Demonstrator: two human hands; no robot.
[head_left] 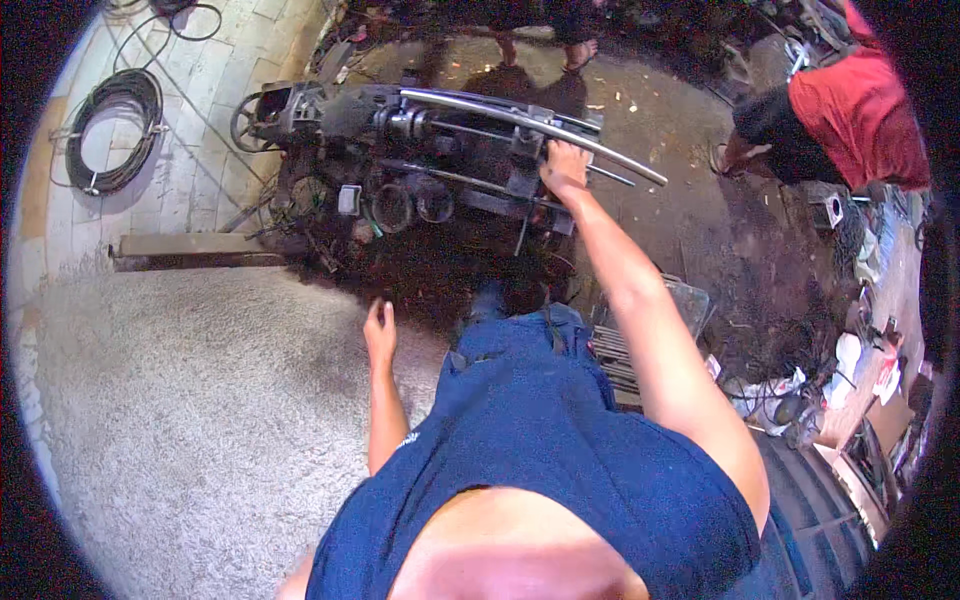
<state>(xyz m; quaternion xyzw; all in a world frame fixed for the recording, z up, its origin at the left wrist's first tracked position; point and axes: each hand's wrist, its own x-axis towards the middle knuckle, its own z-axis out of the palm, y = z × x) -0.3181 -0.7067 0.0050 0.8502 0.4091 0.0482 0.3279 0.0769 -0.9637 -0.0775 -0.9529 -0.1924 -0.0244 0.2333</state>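
A dark, greasy machine (455, 150) with rods and round parts stands in front of me. A long, slightly bent shiny metal pipe (620, 162) lies across its top and sticks out past the right end. My right hand (565, 168) reaches to that end, just under the pipe. Its fingers are closed at the machine's edge, and what they grip is hidden. My left hand (380, 332) hangs low near the machine's front with nothing in it, thumb and fingers a little apart.
A coiled black cable (118, 132) lies on the pale tiles at left, beyond a low ledge (185, 246). Someone in a red shirt (850, 110) crouches at right; another person's bare feet (578, 55) show behind the machine. Clutter (790, 400) lines the right side.
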